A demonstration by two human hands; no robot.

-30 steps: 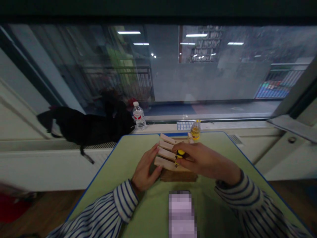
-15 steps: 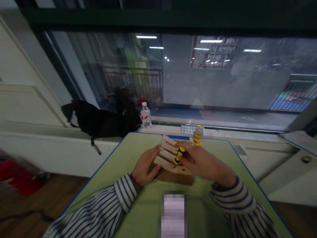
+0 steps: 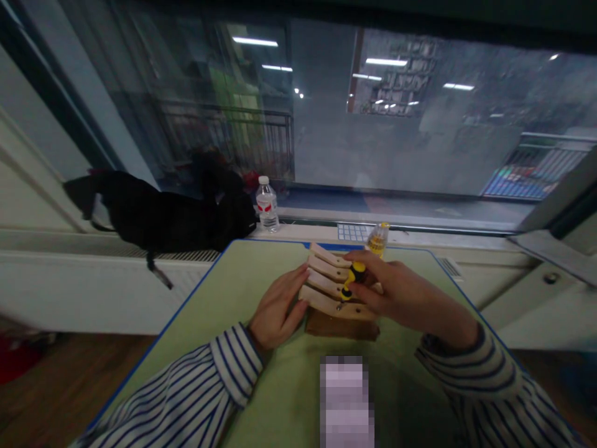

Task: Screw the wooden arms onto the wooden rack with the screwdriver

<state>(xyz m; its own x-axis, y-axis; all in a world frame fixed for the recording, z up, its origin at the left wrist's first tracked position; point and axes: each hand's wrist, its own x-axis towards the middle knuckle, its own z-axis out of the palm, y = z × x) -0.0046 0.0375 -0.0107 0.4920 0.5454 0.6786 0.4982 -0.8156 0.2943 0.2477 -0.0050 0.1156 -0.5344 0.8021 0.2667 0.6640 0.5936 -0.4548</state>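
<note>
A wooden piece [image 3: 326, 287] made of several pale slats on a darker base stands on the green table [image 3: 219, 311]. My left hand [image 3: 276, 309] rests flat against its left side, fingers stretched out. My right hand [image 3: 396, 292] is closed on a small yellow and black screwdriver [image 3: 351, 280], whose tip points down at the nearest slat. Both my sleeves are striped blue and white.
A small yellow bottle [image 3: 377, 239] stands just behind the wooden piece. On the window sill lie a black bag [image 3: 163, 214] and a clear water bottle [image 3: 267, 204]. A blurred pale object [image 3: 346, 398] lies on the table close to me. The table edge drops off on the left.
The view has shifted as my head moved. My right hand has tilted the screwdriver a little and raised it; my left hand stays against the slats.
</note>
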